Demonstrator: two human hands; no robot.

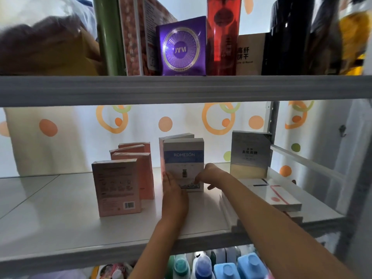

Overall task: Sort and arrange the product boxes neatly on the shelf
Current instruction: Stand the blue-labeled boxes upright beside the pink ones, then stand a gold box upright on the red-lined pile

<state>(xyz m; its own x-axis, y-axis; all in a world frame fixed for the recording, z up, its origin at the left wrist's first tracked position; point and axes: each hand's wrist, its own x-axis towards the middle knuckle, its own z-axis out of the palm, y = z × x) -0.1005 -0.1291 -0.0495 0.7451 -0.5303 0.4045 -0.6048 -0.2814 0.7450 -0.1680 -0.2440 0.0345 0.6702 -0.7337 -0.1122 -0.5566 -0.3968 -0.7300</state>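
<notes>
- White middle shelf (60, 222) held all the task boxes; upper shelf (181, 89) above it carried a purple box (182, 47), a red bottle (223, 37) and other packs, untouched.
- Silver box (249, 156) stood upright at back right, well apart from both hands.
- Flat white boxes (269, 196) lay stacked at right, under or just beside the right forearm; contact not clear.
- Pink boxes (120, 188) stood upright in a staggered row at left, the front one showing its barcode, near the left hand but not touching.
- ROMESON box (183, 164) stood upright mid-shelf, long axis vertical, face to the camera, with a second like box just behind it.
- Left hand (174, 194) lay flat, fingers straight and together, fingertips against the box's lower left edge.
- Right hand (211, 176) was at the box's lower right corner, fingers curled; seemed to pinch that corner, though the exact contact was partly hidden by the knuckles.
- Key relation: the box sat directly ahead of both sets of fingers, bracketed between them, left hand on its left side, right hand on its right. Both hands about equally near.
- Judgement: box was being squared up in line with the one behind; any nudge should go straight back along the shelf, keeping it upright, since a tall thin box could tip.
- Bottles (203, 264) on the lower level were not involved.
</notes>
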